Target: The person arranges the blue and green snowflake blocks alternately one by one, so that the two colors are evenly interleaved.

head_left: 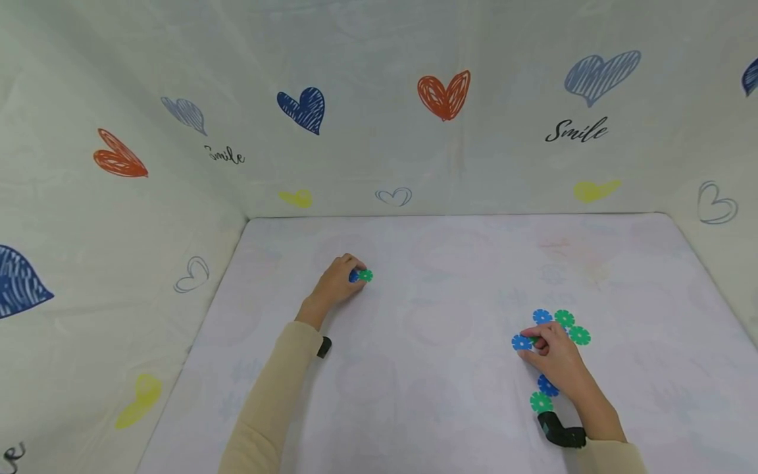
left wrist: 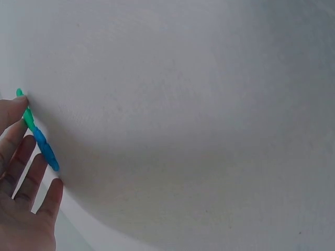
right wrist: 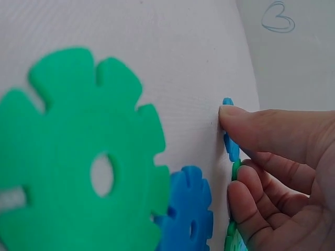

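At the table's far left-centre, my left hand (head_left: 335,284) pinches a green notched disc (head_left: 366,275) between thumb and finger. Joined to it is a blue notched disc (left wrist: 46,149), edge-on in the left wrist view beside the other fingers. On the right side, my right hand (head_left: 559,362) pinches a blue notched disc (head_left: 522,342). A bit of green disc (right wrist: 236,168) adjoins it under the fingers. Behind that hand lie a blue disc (head_left: 541,316) and two green discs (head_left: 564,318); the hand hides how they connect.
Near the right wrist are another blue disc (head_left: 547,386) and a green disc (head_left: 541,402), close beside a black wrist device (head_left: 559,433). The white table (head_left: 414,395) meets a heart-printed cloth wall (head_left: 367,151) at the back and sides.
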Demonstrator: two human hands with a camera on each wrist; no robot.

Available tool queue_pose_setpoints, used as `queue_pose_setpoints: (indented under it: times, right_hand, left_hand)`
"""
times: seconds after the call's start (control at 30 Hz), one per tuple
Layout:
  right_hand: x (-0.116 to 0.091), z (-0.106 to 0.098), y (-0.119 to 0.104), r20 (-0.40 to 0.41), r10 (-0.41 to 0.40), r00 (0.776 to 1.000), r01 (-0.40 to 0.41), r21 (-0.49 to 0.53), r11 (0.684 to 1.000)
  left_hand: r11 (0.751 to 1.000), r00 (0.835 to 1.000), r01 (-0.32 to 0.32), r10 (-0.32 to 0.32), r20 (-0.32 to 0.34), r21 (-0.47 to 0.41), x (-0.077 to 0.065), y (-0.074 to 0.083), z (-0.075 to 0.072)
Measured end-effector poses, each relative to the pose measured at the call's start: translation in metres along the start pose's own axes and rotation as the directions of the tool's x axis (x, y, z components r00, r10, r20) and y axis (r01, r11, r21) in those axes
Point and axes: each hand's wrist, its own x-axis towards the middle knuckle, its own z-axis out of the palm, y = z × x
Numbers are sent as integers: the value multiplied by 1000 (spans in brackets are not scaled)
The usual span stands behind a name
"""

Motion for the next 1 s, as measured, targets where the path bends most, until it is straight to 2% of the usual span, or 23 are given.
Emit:
queue_pose_setpoints:
  times: [0.77,1.0]
  right_hand:
    - [-1,0,-11,36,30,999,-29,-38,999]
    - [-2,-1,-12,16,1,1000,0,-45,999]
  left_hand:
    - [1000,1000,12,-12,19,19,1,1,0]
    - [1000,1000,-10,9,21,21,2,0,-1]
